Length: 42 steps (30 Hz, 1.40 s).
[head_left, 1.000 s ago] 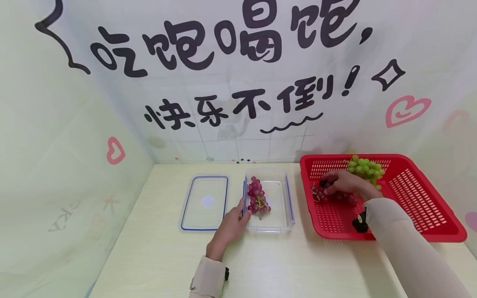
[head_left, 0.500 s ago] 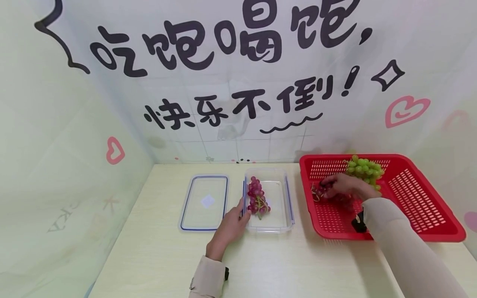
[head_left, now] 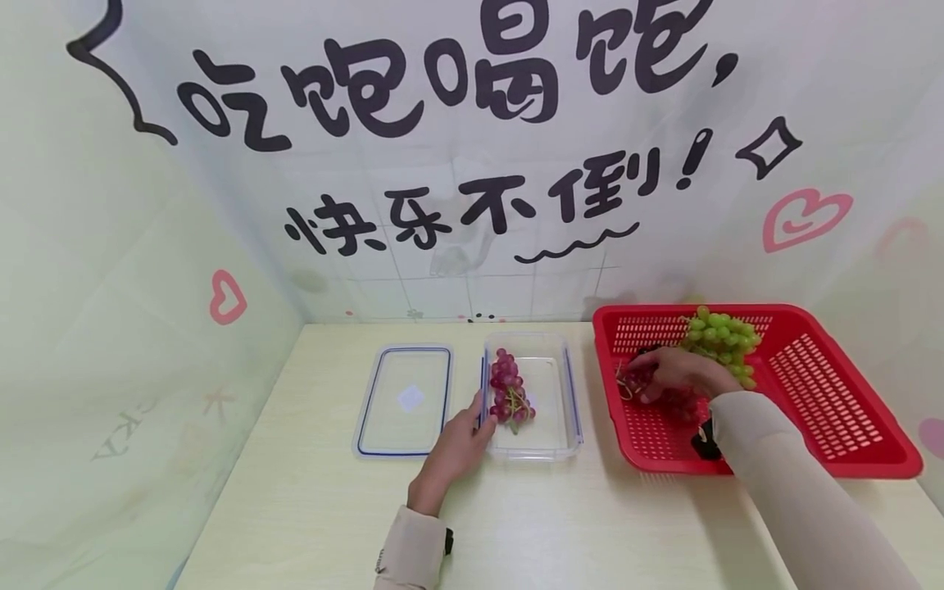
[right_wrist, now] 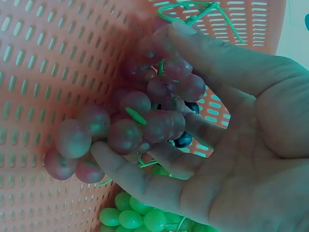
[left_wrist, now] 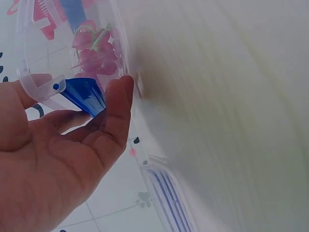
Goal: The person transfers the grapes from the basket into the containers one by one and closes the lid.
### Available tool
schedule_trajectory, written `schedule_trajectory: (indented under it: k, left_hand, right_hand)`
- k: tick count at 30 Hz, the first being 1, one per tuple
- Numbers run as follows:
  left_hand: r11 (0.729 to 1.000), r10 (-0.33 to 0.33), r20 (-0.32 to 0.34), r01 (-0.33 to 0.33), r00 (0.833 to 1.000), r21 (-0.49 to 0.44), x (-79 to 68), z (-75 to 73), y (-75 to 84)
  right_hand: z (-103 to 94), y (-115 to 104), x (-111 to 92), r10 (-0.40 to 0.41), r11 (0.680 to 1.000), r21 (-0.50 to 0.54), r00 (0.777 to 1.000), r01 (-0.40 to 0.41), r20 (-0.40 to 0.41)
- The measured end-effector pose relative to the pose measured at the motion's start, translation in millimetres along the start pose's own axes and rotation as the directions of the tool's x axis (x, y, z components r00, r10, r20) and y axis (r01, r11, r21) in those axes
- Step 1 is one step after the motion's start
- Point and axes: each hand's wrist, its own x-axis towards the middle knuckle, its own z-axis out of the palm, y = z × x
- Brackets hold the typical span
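Note:
In the head view my left hand [head_left: 459,442] holds the near left side of a clear plastic food container [head_left: 533,454], thumb at the rim. The left wrist view shows its fingers around a blue side latch flap [left_wrist: 83,94]. A bunch of red grapes [head_left: 507,378] lies along the container's left side. My right hand [head_left: 682,369] is inside a red plastic basket [head_left: 870,470]. Its thumb and fingers curl round another bunch of red grapes [right_wrist: 154,123], seen in the right wrist view. Behind the fingers show a few dark grapes [right_wrist: 183,140].
Green grapes [head_left: 719,332] lie at the back of the basket, beyond the right hand. A clear lid [head_left: 406,373] with a blue seal lies flat on the table [head_left: 310,508], left of the container. A printed cloth wall [head_left: 442,295] stands behind the table.
The right hand has shifted slightly left and down over the red grapes in the basket, and the dark grapes are now mostly behind it. The left hand and the container have not moved.

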Motion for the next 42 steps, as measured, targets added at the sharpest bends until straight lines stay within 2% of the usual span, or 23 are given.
schedule_trajectory:
  k: [14, 27, 32, 42]
  left_hand:
    - [1.000, -0.009, 0.002, 0.009, 1.000, 0.001, 0.0, -1.4, 1.9]
    - [1.000, -0.011, 0.010, 0.011, 1.000, -0.004, 0.0, -0.9, 1.6]
    - [1.000, 0.002, 0.005, -0.002, 1.000, -0.001, -0.8, -1.1, 1.8]
    - [1.000, -0.015, 0.009, 0.015, 1.000, -0.002, -0.8, -0.1, 0.3]
  right_hand:
    - [0.4, -1.8, 1.8, 0.049, 0.999, -0.006, 0.999, -0.048, 0.005]
    - [4.4, 2.3, 6.5, 0.000, 0.999, -0.053, 0.998, -0.003, -0.058]
    - [3.2, 2.3, 6.8, -0.023, 0.994, -0.112, 0.997, 0.015, -0.069]
    - [2.8, 5.2, 6.5, -0.034, 0.993, -0.113, 0.995, 0.023, -0.094]
